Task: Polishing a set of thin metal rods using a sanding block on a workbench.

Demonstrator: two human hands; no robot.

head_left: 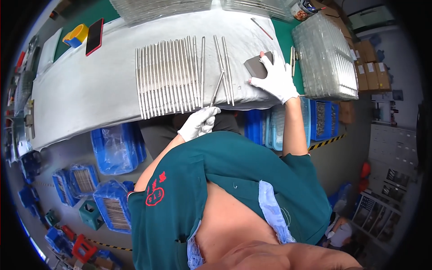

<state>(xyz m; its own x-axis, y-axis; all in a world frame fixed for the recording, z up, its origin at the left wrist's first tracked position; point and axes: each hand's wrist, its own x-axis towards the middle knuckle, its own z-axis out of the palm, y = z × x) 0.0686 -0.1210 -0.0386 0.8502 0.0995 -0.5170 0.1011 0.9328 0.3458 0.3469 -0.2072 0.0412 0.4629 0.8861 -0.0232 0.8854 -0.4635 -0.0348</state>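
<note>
One metal rod (218, 88), centre frame, pinched at its lower end in my left hand (198, 123). My right hand (276, 78) grips a grey block (258, 65) on the white-covered desk (90, 90). Row of rods (166, 76) lies just left.

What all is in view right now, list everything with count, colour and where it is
metal rods: a long row, too many to count, silver, side by side on the grey cloth
loose rods: about three, silver, right of the row
grey cloth: one, covering the bench
grey block: one, dark grey, on the cloth under the right hand
phone: one, red-edged, far left of bench
tape roll: one, yellow, beside the phone
clear trays: a stack, transparent, right of bench
blue bins: several, on the floor
left hand: white glove, holding one rod
right hand: white glove, on the grey block
</note>
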